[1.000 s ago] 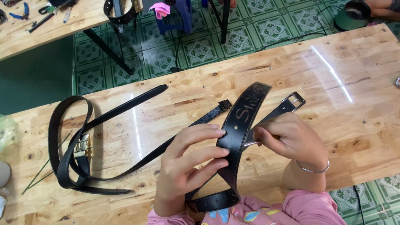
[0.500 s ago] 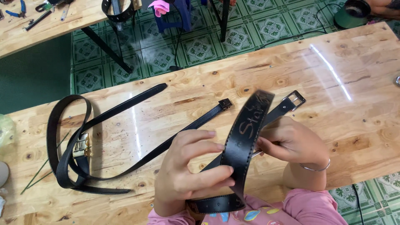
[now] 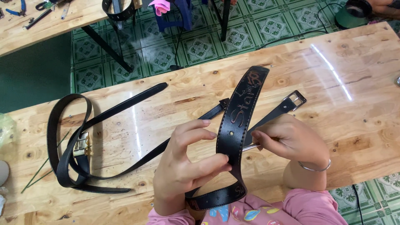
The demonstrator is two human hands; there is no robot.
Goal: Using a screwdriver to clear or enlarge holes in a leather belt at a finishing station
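One black leather belt (image 3: 238, 125) stands up from the near edge of the wooden table (image 3: 358, 83), held between both hands just above the tabletop. It is wide, with pale stitching along each edge and light lettering cut into its face. Its far end tapers to a rounded tip, and its near end curls back under into a loop close to the pink sleeves.

On its left side, the left hand (image 3: 185, 166) pinches the belt with thumb against the face and fingers spread loosely above. On its right side, the right hand (image 3: 293, 141) is closed around a thin metal tool (image 3: 248, 147) whose tip touches the belt's edge. A silver bangle (image 3: 314, 168) circles that wrist.

Behind the hands a narrower black strap (image 3: 275, 114) with a square metal buckle (image 3: 295, 99) lies flat, pointing far right. To the left, another long black belt (image 3: 66, 137) with a brass buckle (image 3: 82, 143) lies coiled in loose loops on the table. Farther off, green patterned floor tiles (image 3: 271, 25) show beyond the table edge.
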